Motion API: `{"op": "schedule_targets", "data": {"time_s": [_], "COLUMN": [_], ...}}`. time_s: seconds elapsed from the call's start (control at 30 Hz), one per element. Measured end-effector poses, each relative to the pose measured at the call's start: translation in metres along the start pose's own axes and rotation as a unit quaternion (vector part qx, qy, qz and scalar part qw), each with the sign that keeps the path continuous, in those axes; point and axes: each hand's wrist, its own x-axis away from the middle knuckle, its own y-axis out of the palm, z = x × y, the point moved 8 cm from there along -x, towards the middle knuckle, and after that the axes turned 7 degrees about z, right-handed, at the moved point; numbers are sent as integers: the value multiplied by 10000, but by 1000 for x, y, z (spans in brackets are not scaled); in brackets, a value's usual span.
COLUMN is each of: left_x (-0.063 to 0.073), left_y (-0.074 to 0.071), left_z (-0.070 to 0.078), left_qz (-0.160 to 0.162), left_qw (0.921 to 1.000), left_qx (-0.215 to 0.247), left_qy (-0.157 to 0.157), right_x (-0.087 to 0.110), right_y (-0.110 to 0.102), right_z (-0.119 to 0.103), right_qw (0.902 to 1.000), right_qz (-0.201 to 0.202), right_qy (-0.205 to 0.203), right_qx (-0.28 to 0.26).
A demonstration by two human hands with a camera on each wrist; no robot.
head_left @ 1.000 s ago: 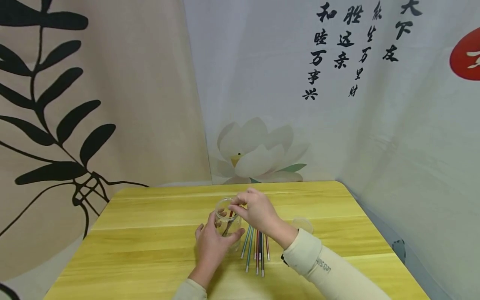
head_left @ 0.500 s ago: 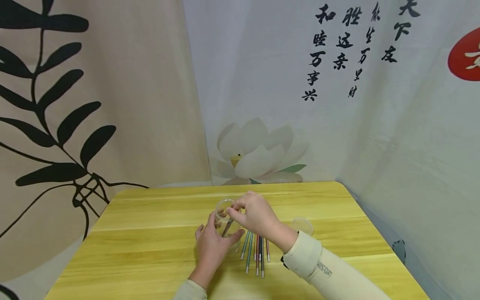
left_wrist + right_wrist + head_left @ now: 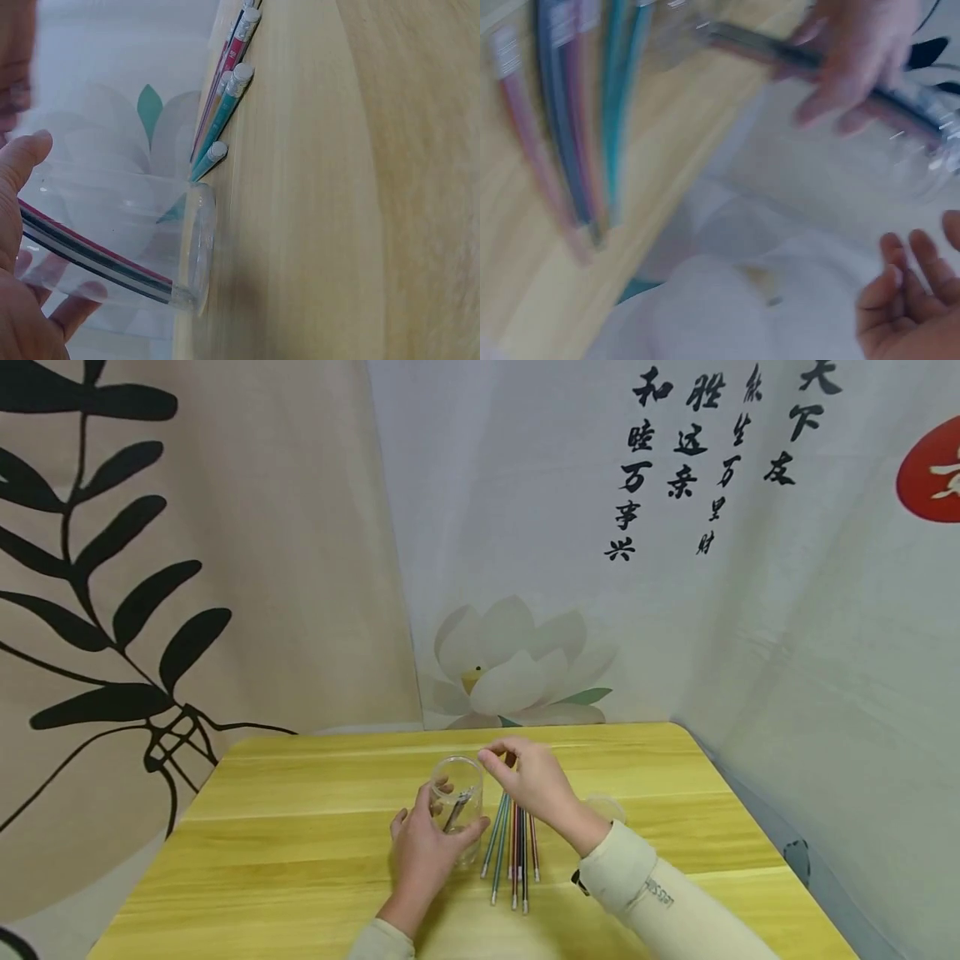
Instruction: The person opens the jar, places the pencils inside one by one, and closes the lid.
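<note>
A clear jar [image 3: 474, 793] stands on the table with its mouth up, my left hand [image 3: 429, 845] wrapped round its near side. Several pencils [image 3: 105, 255] lean together inside it, dark ones and a red one in the left wrist view. Just right of the rim is my right hand [image 3: 534, 781], raised above the far ends of a loose row of pencils [image 3: 517, 852]. In the right wrist view its fingers [image 3: 919, 281] are loosely bent with nothing between them. Those loose pencils are teal, red and dark, with white eraser ends towards me; the hand hides their far ends.
A clear round lid [image 3: 613, 806] lies on the table [image 3: 300, 843] to the right, partly behind my right wrist. Printed curtains [image 3: 525, 527] hang directly behind the table's far edge.
My right hand was at the jar's mouth with a pencil; it has let go and moved right, over the loose pencils. The pencil is down in the jar. My left hand stays put.
</note>
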Motion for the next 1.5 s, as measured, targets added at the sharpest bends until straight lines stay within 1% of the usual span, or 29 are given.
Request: {"op": "schedule_targets", "data": {"time_s": [0.07,0.1,0.2,0.27,0.33,0.4,0.53,0.67,0.8,0.97,1.03,1.2,1.37,1.5], "left_x": [0,0,1,2,3,2,1,2,2,1,2,2,1,1], "left_y": [0,0,1,1,1,0,-1,0,0,-1,0,0,-1,-1], "left_z": [0,-1,-5,-6,-7,-6,-6,-8,-8,-9,-9,-10,-9,-7], "left_qz": [56,58,-7,-55,-63,-53,-44,-54,-30,9,-14,-42,0,-21], "left_qw": [10000,10000,9996,9993,9990,9991,9991,9985,9987,9990,9989,9987,9989,9993], "left_qx": [-7,-16,-76,-100,-103,-52,-80,-224,-202,-200,-172,-114,-76,-13], "left_qy": [-20,-42,-255,-368,-433,-418,-425,-489,-464,-407,-444,-496,-454,-377], "right_x": [2,5,16,24,28,31,35,39,42,42,42,41,40,42], "right_y": [7,12,24,30,33,36,42,46,49,49,49,51,51,53], "right_z": [29,44,86,107,120,128,137,142,142,140,140,142,141,143], "right_qw": [9975,9942,9800,9698,9640,9596,9544,9510,9515,9552,9551,9484,9434,9399], "right_qz": [-268,-441,-922,-1143,-1251,-1353,-1521,-1582,-1620,-1626,-1617,-1584,-1446,-1356], "right_qy": [639,933,1597,1906,2029,2129,2219,2284,2266,2183,2201,2421,2637,2873], "right_qx": [159,289,748,1006,1175,1247,1295,1360,1309,1161,1150,1297,1398,1254]}}
